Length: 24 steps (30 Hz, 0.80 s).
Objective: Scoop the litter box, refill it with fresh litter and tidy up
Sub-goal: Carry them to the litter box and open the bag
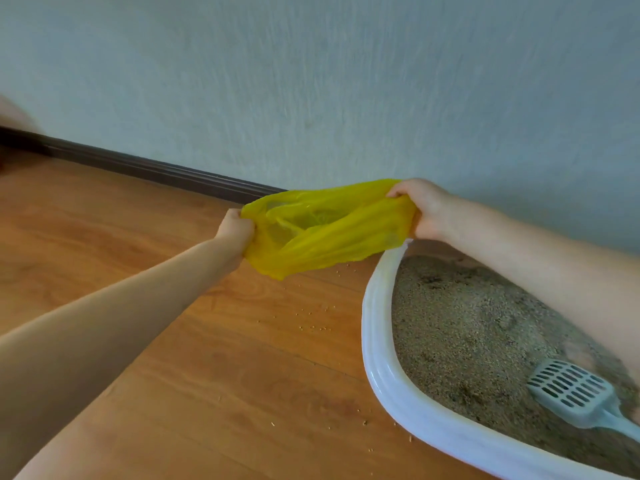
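The litter box [372,344] sits on the floor [173,358] at the right, against the wall [311,81] — the scoop [571,396] lies in its litter [460,323]. Left of it, spilled grains [311,327] dot the floor — a bag [329,226] hangs above them.

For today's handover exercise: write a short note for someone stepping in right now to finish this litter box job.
Left hand and right hand each grip one end of the yellow plastic bag, stretched between them above the floor beside the box.
The white litter box is full of litter; the grey scoop lies in it, unheld.
Stray litter grains are on the wood floor.
Done: bag in hand.
Left: open the bag, scoop, refill, sweep up the grains.
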Motion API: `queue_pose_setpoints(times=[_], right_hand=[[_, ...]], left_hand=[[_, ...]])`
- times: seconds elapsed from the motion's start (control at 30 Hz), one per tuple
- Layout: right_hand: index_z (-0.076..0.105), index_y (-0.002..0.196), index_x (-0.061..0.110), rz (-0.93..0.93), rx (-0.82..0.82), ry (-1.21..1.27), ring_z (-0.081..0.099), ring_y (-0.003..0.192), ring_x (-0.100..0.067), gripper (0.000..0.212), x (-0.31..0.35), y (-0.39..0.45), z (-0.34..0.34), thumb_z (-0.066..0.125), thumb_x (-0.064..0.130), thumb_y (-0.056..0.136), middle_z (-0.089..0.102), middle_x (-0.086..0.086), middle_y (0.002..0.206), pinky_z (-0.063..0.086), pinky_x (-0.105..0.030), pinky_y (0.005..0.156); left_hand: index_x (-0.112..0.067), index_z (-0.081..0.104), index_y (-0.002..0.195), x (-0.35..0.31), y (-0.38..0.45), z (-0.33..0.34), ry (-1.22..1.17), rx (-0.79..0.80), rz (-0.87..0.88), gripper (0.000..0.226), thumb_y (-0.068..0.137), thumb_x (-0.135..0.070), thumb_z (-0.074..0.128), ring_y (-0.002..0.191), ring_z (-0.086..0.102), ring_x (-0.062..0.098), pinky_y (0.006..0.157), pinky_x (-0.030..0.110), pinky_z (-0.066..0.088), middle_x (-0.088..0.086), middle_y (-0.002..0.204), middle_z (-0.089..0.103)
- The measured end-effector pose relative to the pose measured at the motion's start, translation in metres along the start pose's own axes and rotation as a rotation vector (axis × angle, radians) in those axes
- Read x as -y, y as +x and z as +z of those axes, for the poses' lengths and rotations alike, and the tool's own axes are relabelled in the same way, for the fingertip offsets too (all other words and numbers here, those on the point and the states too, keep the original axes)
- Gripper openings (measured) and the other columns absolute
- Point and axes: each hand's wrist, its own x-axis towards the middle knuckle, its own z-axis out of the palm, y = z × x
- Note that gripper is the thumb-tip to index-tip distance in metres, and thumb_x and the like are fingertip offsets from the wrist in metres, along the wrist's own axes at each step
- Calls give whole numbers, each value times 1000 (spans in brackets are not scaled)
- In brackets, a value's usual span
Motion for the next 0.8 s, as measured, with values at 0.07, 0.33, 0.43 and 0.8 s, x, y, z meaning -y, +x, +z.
queue_pose_setpoints(times=[0.07,0.33,0.43,0.8], right_hand=[[55,99,6,-39,-13,-201,62,76,-26,14,-7,18,22,56,4,85,58,-14,87,57,-42,70],[44,101,9,-150,-165,-1033,46,63,-12,21,-42,88,65,57,12,84,48,-4,83,34,-24,46],[25,141,9,-81,-127,-1198,54,92,-23,74,-45,94,64,65,23,81,47,-14,120,43,-25,61],[59,113,12,-507,257,-1589,57,103,-33,25,-97,126,105,54,16,89,59,-12,110,49,-43,82]], left_hand=[[-9,43,134,6,15,-9,10,-15,-44,43,91,-7,43,99,57,33,80,41,51,18,119,57],[-9,26,143,36,57,-11,309,135,-49,60,92,-21,56,98,50,29,79,39,45,16,122,50],[-10,27,142,51,65,-4,619,-30,274,67,85,-22,60,114,41,35,93,47,41,14,128,41],[-16,53,109,90,71,42,1062,412,746,31,82,-29,60,111,50,29,84,39,44,6,113,54]])
